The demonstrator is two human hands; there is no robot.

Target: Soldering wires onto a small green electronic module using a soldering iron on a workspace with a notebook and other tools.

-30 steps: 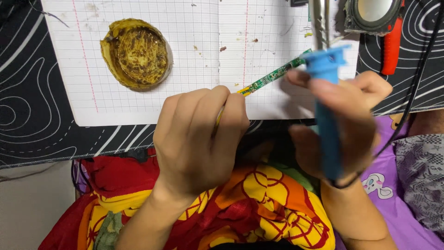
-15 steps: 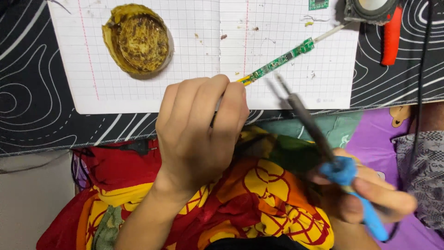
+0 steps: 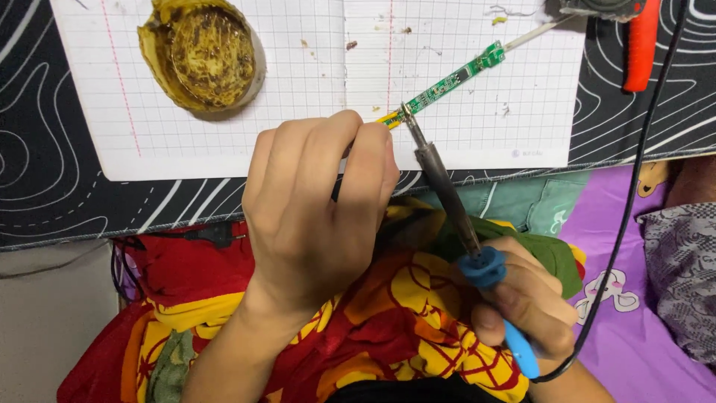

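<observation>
Firstly, at ten o'clock on the counter (image 3: 45, 149), a round tin of browned flux (image 3: 200, 54) sits on the gridded notebook (image 3: 313, 89) that covers the black patterned mat. The left hand (image 3: 317, 213), at centre, has its fingers (image 3: 350, 149) pressed together, pinching the yellow near end of a narrow green circuit board (image 3: 446, 83). That board lies flat on the notebook and runs diagonally toward one o'clock, where a pale wire leaves its far end. It is judged light, thin and stiff, and liable to pivot under tip pressure; hold it by the bare edges at the near end, clear of the components. The soldering iron (image 3: 447, 194) touches the board's near end with its tip. The right hand (image 3: 526, 306), at five o'clock, has its fingers wrapped around the iron's blue handle below the collar. A red-handled tool (image 3: 640, 45) lies at one o'clock.
</observation>
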